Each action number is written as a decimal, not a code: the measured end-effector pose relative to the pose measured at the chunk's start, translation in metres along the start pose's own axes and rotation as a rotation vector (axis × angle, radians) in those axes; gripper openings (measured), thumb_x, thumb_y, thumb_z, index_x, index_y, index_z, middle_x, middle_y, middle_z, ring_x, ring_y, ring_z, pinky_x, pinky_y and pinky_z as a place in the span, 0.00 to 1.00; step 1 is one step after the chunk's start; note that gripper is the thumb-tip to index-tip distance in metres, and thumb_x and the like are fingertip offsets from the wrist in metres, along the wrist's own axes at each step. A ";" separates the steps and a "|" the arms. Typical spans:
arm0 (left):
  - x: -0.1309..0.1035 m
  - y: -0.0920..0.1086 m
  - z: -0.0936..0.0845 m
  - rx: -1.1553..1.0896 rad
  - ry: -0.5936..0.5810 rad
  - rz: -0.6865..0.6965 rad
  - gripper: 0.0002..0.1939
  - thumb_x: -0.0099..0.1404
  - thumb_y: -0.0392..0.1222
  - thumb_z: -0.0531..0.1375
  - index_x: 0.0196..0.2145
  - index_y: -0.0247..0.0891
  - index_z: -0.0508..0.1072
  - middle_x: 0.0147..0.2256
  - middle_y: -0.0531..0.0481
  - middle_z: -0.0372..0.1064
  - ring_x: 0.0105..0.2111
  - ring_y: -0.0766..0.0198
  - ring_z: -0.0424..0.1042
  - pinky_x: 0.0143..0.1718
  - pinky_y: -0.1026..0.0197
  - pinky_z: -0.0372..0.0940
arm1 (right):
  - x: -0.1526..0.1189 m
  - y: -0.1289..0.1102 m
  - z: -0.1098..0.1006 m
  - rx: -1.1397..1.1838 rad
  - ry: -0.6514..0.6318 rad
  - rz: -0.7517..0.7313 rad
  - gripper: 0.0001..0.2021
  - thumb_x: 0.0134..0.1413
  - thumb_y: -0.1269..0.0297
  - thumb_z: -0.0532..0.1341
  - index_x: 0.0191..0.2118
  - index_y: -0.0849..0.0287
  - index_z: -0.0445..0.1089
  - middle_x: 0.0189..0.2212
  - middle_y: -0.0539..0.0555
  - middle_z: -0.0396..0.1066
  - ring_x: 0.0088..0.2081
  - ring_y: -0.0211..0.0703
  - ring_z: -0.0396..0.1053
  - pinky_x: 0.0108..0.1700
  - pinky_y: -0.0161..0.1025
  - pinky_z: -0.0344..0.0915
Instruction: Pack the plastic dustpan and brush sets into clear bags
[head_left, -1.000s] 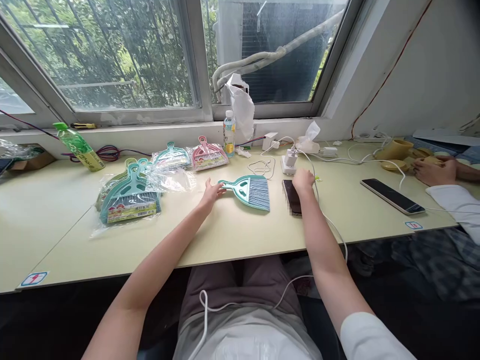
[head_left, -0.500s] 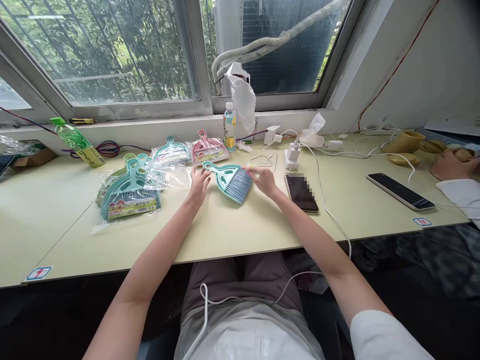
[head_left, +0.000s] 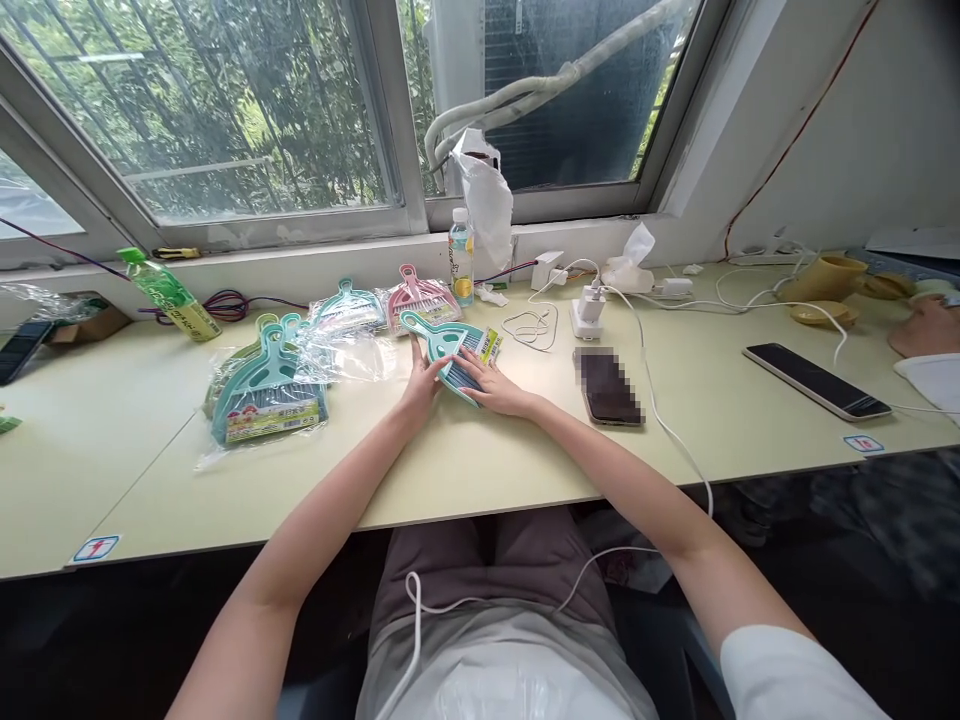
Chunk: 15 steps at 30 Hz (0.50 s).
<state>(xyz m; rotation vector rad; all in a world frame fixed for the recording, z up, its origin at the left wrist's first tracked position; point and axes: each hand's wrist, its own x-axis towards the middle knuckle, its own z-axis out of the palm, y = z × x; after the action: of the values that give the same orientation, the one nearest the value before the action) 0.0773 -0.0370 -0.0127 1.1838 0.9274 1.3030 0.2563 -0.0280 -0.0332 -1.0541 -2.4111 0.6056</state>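
A mint-green mini dustpan (head_left: pixel 442 340) lies tilted between my hands, its looped handle pointing to the upper left. A small brush with grey-blue bristles (head_left: pixel 463 376) is nested in it. My left hand (head_left: pixel 421 382) grips the dustpan's lower left edge, thumb on top and the other fingers partly hidden. Across the bristles lies my right hand (head_left: pixel 495 388), open, with fingers stretched out flat. A yellow printed label card (head_left: pixel 491 345) shows beyond these fingers, at the right end of the bristles; its lower part is covered by the hand.
Bagged dustpan sets (head_left: pixel 274 400) are stacked on the left; a bagged blue set (head_left: pixel 349 308) and a pink set (head_left: pixel 420 298) lie behind. Bottles, white cables, a charger (head_left: pixel 587 312) and phones (head_left: pixel 609 388) surround the workspace. Another person's hand (head_left: pixel 922 325) is at the far right.
My left hand has moved right and taken hold of the dustpan's edge. My right hand has moved left and down, from the bristles' upper right corner to flat over them. The label card now shows.
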 end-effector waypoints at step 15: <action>0.008 -0.013 -0.005 -0.122 0.088 -0.013 0.49 0.41 0.27 0.68 0.60 0.46 0.58 0.50 0.47 0.69 0.47 0.56 0.72 0.46 0.56 0.71 | 0.002 -0.009 0.004 0.363 0.239 -0.159 0.30 0.59 0.67 0.49 0.68 0.50 0.54 0.66 0.49 0.55 0.68 0.46 0.49 0.70 0.49 0.44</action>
<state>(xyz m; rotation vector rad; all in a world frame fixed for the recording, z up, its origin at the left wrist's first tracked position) 0.0756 -0.0277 -0.0253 1.0318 0.9046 1.3900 0.2475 -0.0324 -0.0312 -0.7298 -2.0540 0.7770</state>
